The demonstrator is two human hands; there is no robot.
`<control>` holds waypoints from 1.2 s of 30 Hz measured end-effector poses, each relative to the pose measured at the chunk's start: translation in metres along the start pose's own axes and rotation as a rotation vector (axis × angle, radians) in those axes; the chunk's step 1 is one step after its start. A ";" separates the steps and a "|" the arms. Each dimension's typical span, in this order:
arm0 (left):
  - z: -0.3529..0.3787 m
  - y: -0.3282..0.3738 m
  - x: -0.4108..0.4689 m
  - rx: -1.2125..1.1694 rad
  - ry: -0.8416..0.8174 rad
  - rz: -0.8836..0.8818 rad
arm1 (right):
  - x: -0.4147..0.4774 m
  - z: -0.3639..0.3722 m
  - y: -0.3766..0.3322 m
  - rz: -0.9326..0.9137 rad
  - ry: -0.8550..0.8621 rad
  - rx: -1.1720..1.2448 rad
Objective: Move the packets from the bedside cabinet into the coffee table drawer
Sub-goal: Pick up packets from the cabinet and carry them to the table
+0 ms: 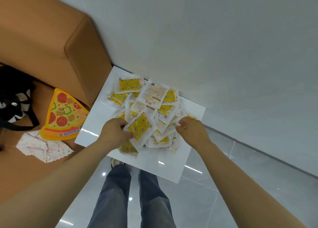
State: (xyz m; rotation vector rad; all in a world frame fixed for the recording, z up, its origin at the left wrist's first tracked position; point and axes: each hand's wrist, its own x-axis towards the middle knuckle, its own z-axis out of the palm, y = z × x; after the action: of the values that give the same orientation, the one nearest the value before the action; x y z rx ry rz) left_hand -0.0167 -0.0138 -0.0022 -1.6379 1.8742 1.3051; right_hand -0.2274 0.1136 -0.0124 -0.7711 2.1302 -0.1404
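A heap of several yellow-and-white packets [151, 97] lies on the white top of the bedside cabinet [93, 121], which stands against the wall. My left hand [114, 130] grips the near-left side of the heap, fingers closed on a yellow packet [140, 126]. At the heap's right edge my right hand [191, 129] has its fingers curled onto the packets there. The coffee table drawer is out of view.
A brown bed or sofa [43, 43] fills the left, carrying a pizza-slice shaped cushion [64, 115], a black bag [15, 98] and a patterned cloth [43, 147]. A grey wall runs behind the cabinet. My legs in jeans [132, 193] stand on the glossy tiled floor [215, 184].
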 end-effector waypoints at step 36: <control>-0.049 0.005 -0.019 -0.259 0.115 0.030 | -0.002 0.020 -0.017 0.441 0.375 0.675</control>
State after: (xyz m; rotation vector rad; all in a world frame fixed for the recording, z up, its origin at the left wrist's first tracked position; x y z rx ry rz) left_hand -0.0005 -0.0419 0.0396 -1.8536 1.8647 1.5516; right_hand -0.2036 0.1043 -0.0180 0.1339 2.3220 -0.7658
